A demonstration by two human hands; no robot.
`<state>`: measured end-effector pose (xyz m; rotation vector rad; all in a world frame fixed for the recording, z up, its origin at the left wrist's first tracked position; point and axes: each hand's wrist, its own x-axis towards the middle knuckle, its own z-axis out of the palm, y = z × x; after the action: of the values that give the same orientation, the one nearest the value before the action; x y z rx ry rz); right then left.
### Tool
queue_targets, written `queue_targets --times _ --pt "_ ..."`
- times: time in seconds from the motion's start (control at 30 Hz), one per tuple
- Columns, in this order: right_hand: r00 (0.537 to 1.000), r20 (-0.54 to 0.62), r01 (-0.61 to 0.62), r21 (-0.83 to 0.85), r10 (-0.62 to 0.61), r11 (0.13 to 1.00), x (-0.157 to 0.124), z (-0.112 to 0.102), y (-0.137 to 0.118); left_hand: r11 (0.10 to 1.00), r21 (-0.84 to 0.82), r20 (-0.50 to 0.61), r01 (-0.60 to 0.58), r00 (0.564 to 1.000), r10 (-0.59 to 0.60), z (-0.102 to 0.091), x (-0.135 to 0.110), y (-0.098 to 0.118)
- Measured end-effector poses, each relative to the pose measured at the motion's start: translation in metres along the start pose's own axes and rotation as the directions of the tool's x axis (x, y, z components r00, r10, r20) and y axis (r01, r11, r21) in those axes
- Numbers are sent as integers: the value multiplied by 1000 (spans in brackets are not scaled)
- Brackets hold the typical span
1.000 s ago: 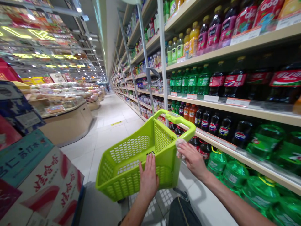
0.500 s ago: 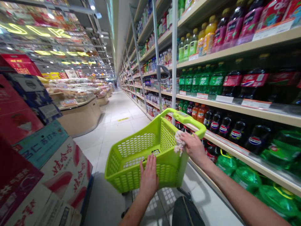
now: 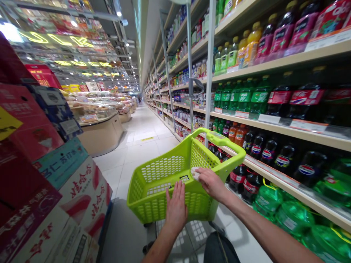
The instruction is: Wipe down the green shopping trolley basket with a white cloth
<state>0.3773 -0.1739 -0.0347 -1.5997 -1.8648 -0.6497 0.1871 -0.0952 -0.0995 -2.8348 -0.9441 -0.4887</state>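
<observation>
A lime green plastic shopping basket (image 3: 153, 175) sits tilted in front of me, its handle (image 3: 227, 146) raised at the right. My left hand (image 3: 176, 208) lies flat with fingers stretched out against the basket's near wall. My right hand (image 3: 210, 180) is closed on a small whitish cloth (image 3: 195, 171) and presses it on the basket's near rim, just below the handle.
Shelves of soft drink bottles (image 3: 274, 95) run along the right, with green bottles (image 3: 298, 215) low down. Stacked red and white cartons (image 3: 46, 175) stand at the left. A tiled aisle (image 3: 142, 135) runs ahead beside a curved counter (image 3: 102, 131).
My right hand with the cloth moved from the handle's side down and left onto the basket's near rim. The view shifted slightly; my left hand stayed on the wall.
</observation>
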Motion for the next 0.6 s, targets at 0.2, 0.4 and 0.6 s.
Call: queue_targets --times 0.2,0.4,0.6 --pt "944 -253 -273 -235 212 933 -26 -29 38 995 8 23 95 995 -95 -1 -3 -9" --pt "999 -22 23 -191 -28 981 -27 11 0 992 7 13 124 992 -124 -3 -2 -2" --pt "958 -191 -268 -340 212 902 -25 -8 18 992 -37 49 123 991 -122 -3 -8 -7"
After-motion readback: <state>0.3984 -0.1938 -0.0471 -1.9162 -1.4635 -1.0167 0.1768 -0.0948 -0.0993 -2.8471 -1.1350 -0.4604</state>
